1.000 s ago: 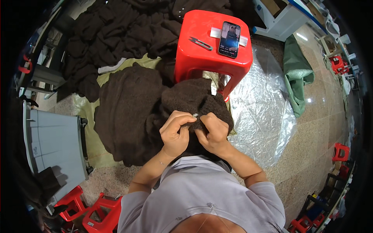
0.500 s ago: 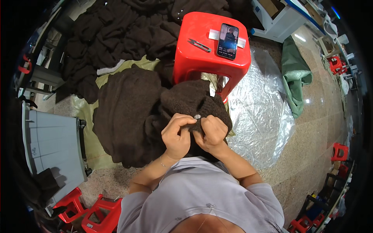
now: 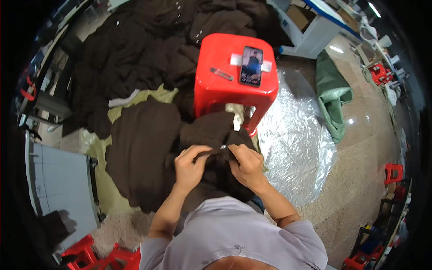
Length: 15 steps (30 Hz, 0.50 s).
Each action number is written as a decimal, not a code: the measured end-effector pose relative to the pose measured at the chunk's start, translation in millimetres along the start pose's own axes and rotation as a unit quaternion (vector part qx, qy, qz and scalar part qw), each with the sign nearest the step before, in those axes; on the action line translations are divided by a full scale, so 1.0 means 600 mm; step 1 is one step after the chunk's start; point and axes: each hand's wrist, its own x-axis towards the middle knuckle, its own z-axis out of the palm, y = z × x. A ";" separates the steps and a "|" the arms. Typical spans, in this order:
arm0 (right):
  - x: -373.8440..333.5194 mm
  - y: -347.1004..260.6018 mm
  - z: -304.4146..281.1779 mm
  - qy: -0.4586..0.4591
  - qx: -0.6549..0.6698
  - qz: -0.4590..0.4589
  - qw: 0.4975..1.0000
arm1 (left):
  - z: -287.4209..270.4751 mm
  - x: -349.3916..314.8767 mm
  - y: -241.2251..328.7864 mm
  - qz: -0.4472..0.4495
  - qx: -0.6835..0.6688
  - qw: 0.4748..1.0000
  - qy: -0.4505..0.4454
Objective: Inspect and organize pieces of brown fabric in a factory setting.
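Both hands pinching a dark brown knitted garment on the lap

The left hand and right hand have their fingers closed on a fold between them; the garment runs away toward the red plastic stool on a speckled floor, beside crinkled clear plastic sheeting.

Red plastic stool is set just ahead, w/ a phone and a small dark tool laid on top. Heap of dark garments is piled behind and to the left. Clear plastic sheet is spread on floor at right, green bag beyond it.
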 end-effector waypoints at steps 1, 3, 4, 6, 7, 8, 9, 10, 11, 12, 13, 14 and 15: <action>0.001 0.013 -0.016 -0.024 -0.001 0.012 1.000 | -0.016 0.008 -0.009 -0.032 -0.042 0.999 -0.003; 0.002 0.033 -0.048 -0.091 0.032 0.058 0.994 | -0.058 0.016 -0.015 -0.139 -0.047 0.989 -0.023; 0.003 0.040 -0.063 -0.132 0.065 0.086 0.985 | -0.082 0.019 -0.014 -0.218 -0.122 0.968 -0.033; 0.011 0.044 -0.088 -0.176 0.156 0.141 0.962 | -0.115 0.013 0.009 -0.198 -0.300 0.933 -0.001; 0.015 0.040 -0.103 -0.179 0.211 0.168 0.946 | -0.150 0.006 0.031 -0.129 -0.160 0.979 -0.017; 0.020 0.034 -0.119 -0.190 0.252 0.206 0.926 | -0.179 -0.001 0.058 -0.043 -0.035 0.998 -0.020; 0.021 0.024 -0.144 -0.176 0.336 0.224 0.898 | -0.207 -0.006 0.087 -0.009 0.036 0.999 -0.014; 0.024 0.016 -0.163 -0.172 0.355 0.202 0.896 | -0.214 -0.007 0.110 0.105 -0.056 0.993 0.001; 0.026 0.009 -0.181 -0.169 0.374 0.180 0.894 | -0.220 -0.009 0.131 0.160 -0.170 0.972 -0.017; 0.028 0.004 -0.192 -0.160 0.394 0.159 0.891 | -0.224 -0.008 0.150 0.137 -0.312 0.937 -0.079; 0.029 0.001 -0.197 -0.132 0.401 0.162 0.892 | -0.215 -0.003 0.160 0.110 -0.157 0.980 -0.049; 0.031 0.001 -0.193 -0.097 0.369 0.219 0.898 | -0.204 0.002 0.165 0.083 0.008 0.996 -0.018; 0.035 0.005 -0.184 -0.055 0.343 0.264 0.900 | -0.188 0.018 0.156 -0.005 0.087 0.995 -0.053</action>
